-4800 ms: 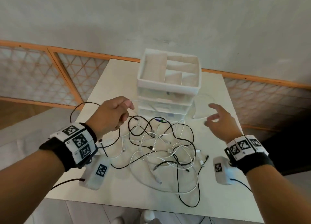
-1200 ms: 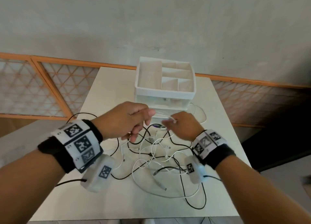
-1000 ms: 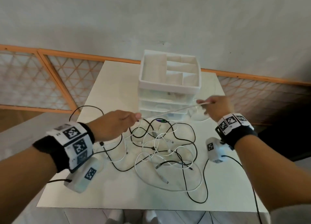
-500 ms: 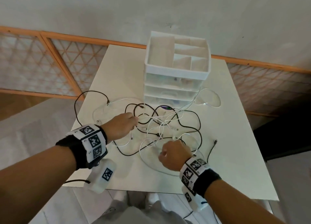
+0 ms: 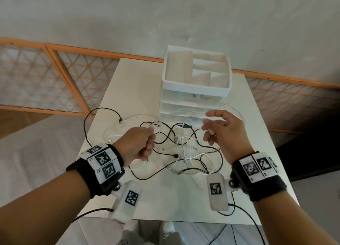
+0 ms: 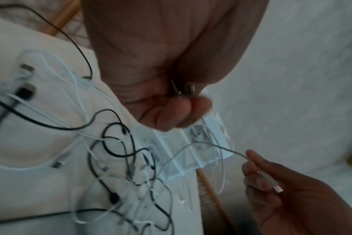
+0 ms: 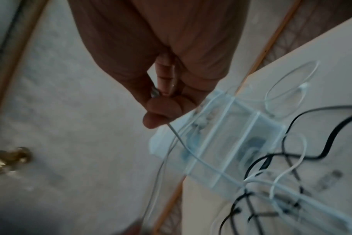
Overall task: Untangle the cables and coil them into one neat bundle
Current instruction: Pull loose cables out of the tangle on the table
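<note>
A tangle of black and white cables (image 5: 184,149) lies on the white table (image 5: 174,195) in front of a drawer unit. My left hand (image 5: 136,145) hovers over the tangle's left side, its fingers curled round a white cable; the left wrist view shows metal plugs (image 6: 183,90) inside the fist. My right hand (image 5: 222,132) is raised over the right side, near the drawers. It pinches the end of a white cable (image 6: 227,149) between thumb and fingers, the other fingers spread. That strand (image 7: 176,135) drops from the pinch into the tangle.
A white drawer unit (image 5: 196,89) with an open divided top tray stands at the back middle of the table. A loose white loop (image 7: 291,89) lies to its right. An orange lattice rail (image 5: 73,82) and a wall are behind. Tethered sensor pods hang under both wrists.
My right hand has risen from the front of the tangle up to the right, beside the drawers, drawing a white cable end with it. My left hand has stayed, still gripping.
</note>
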Tool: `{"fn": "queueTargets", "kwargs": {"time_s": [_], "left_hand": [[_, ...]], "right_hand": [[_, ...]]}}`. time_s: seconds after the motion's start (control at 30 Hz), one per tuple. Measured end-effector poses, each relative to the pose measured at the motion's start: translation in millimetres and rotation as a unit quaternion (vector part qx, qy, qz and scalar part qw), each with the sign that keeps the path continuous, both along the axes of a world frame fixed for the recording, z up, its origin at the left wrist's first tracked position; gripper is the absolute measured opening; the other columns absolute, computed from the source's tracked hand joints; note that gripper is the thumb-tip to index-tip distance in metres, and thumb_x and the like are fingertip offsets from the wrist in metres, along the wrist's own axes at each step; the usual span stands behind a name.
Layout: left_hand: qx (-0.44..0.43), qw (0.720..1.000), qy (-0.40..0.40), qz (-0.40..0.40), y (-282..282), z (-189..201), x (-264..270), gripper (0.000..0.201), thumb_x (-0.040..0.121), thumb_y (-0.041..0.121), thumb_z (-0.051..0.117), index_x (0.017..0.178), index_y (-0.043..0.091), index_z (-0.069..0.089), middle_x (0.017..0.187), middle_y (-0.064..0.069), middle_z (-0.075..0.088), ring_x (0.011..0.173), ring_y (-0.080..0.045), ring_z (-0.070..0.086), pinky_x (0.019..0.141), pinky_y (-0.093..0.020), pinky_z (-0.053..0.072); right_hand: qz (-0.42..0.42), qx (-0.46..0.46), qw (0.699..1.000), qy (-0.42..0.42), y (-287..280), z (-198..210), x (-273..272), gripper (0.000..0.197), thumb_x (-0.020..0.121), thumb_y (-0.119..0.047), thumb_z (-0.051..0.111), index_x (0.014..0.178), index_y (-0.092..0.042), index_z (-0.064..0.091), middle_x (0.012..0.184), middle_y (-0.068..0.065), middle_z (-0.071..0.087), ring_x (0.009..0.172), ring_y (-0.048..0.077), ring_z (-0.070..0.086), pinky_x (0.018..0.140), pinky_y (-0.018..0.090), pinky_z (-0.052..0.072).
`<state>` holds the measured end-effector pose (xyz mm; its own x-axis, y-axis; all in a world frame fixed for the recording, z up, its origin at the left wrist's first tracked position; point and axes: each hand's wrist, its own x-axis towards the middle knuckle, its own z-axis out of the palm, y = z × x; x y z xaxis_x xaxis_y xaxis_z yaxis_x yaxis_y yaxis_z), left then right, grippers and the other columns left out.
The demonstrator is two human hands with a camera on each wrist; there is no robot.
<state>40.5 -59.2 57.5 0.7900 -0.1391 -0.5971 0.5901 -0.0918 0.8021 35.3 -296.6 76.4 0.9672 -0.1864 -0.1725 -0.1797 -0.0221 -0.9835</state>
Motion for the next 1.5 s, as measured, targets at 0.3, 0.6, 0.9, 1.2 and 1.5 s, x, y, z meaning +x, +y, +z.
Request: {"fn": "queueTargets", "kwargs": {"time_s": [0.3,0.6,0.9,1.2,1.5], "left_hand": [[0.001,0.997,-0.051,-0.057,-40.2,21.6,9.4,0.028,0.102,0.015,0.045,0.1,-0.004,0.066,0.095,-0.026,0.07,0.073,-0.026,0.065,0.063,-0.035,0.06],[0.133,0.966,-0.173,-0.137,-22.2,22.4,17.5,0.039,0.102,0.038,0.046,0.083,0.012,0.068,0.063,-0.002,0.041,0.044,-0.012,0.033,0.04,-0.02,0.027],[-0.083,0.945,-0.315,-0.027,2.5,119.8,27.3,0.033,0.103,0.03,0.048,0.073,0.016,0.057,0.063,0.004,0.041,0.05,-0.01,0.036,0.061,-0.034,0.038],[0.293,0.915,-0.235,-0.149,16.5,31.4,29.0,0.061,0.097,0.062,0.034,0.073,0.01,0.054,0.064,-0.013,0.068,0.062,-0.034,0.067,0.071,-0.04,0.056],[-0.019,0.96,-0.252,0.119,15.8,72.8,50.9,0.032,0.104,0.031,0.044,0.078,0.014,0.052,0.058,-0.001,0.056,0.044,-0.014,0.052,0.048,-0.028,0.049]], "right_hand": [[0.082,-0.111,0.99,0.008,76.7,-20.4,-35.8,0.005,0.085,-0.01,0.074,0.086,-0.015,0.072,0.076,0.005,0.074,0.052,0.018,0.063,0.055,0.036,0.056],[0.103,-0.335,0.935,-0.056,45.2,-2.9,-18.0,0.052,0.077,-0.023,0.074,0.121,-0.04,0.054,0.056,-0.006,0.055,0.059,0.009,0.057,0.067,0.027,0.053],[0.082,-0.444,0.876,0.171,-21.2,-48.9,31.9,0.035,0.091,-0.049,0.061,0.083,-0.018,0.074,0.085,0.006,0.073,0.086,0.023,0.067,0.069,0.025,0.045],[-0.115,-0.194,0.939,-0.259,-28.5,89.9,70.9,0.021,0.089,-0.041,0.071,0.077,-0.024,0.065,0.066,0.004,0.07,0.047,0.017,0.055,0.044,0.024,0.042],[0.066,-0.487,0.864,0.112,-48.2,-6.3,52.6,0.024,0.095,-0.041,0.058,0.081,-0.023,0.066,0.096,0.008,0.076,0.08,0.018,0.072,0.067,0.023,0.051]]}}
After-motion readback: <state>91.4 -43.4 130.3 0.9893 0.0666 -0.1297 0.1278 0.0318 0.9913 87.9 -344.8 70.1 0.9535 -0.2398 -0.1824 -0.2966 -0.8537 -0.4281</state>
